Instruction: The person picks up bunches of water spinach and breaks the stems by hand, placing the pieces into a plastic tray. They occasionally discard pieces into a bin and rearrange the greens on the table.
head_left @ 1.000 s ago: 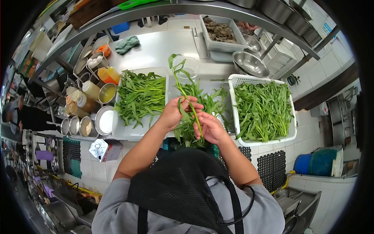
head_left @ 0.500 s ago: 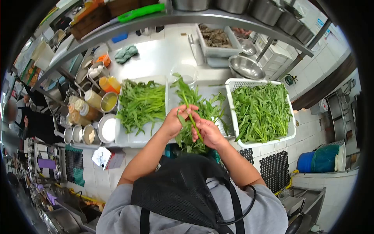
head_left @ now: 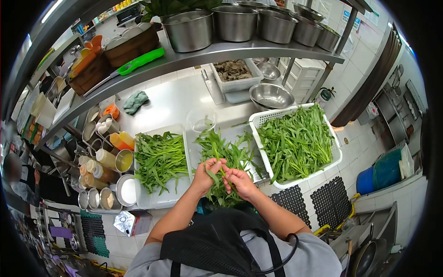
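The stem (head_left: 223, 172) is held just left of the basket (head_left: 307, 175), in front of the loose pile (head_left: 230, 148) that lies between the basket and the left tray (head_left: 170, 194). The left hand (head_left: 205, 176) has its fingers closed in a narrow pinch around the stem, nearer the leafy top; the right hand (head_left: 241, 183), closer to the basket, appears to pinch it lower down with the fingertips. The palms hide part of it, so one cannot tell how firmly either presses. The stem should be very light, fairly stiff along its length yet likely to bend or snap crisply under a sharp thumb, while the leaves look limp and would bruise or tear if squeezed. Any moisture would make the skin slippery, though wetness is hard to judge here. The bare length between the leaf joints looks the best place to take hold, with two fingers and a thumb rather than the full fist; the leafy end, which blends into the pile left of the basket, gives a poorer grip.
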`<state>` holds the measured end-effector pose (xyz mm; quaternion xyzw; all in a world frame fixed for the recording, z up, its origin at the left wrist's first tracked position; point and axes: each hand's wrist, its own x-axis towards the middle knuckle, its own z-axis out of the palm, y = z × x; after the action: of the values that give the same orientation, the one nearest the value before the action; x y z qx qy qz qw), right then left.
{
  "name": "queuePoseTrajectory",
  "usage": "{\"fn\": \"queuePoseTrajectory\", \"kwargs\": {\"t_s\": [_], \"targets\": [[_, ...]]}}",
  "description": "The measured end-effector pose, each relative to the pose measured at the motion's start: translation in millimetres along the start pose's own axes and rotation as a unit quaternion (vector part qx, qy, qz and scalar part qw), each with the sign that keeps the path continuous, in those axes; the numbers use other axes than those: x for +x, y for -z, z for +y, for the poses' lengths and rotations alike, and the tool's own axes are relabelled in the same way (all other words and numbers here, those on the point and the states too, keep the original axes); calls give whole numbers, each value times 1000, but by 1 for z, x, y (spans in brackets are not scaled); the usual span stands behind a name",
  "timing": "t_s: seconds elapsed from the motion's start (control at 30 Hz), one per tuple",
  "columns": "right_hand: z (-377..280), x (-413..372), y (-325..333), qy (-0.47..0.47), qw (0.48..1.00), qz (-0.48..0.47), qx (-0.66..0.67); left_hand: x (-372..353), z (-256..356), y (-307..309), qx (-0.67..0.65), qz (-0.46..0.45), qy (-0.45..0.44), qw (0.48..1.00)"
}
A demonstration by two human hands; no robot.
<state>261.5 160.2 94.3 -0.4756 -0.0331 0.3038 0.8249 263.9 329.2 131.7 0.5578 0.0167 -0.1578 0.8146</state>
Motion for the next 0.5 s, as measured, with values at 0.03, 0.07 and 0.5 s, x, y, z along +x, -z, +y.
{"fn": "queuePoseTrajectory", "kwargs": {"t_s": [0.03,0.07,0.5], "targets": [[1,0,0,11,1000,-7,-3,2,-3,0,-10,4,-11,1000],[2,-1,0,20,1000,-14,-6,4,-6,1,-21,10,-22,999],[8,7,-11,-5,997,-42,-70,-3,-4,-5,-178,53,-60,981]]}}
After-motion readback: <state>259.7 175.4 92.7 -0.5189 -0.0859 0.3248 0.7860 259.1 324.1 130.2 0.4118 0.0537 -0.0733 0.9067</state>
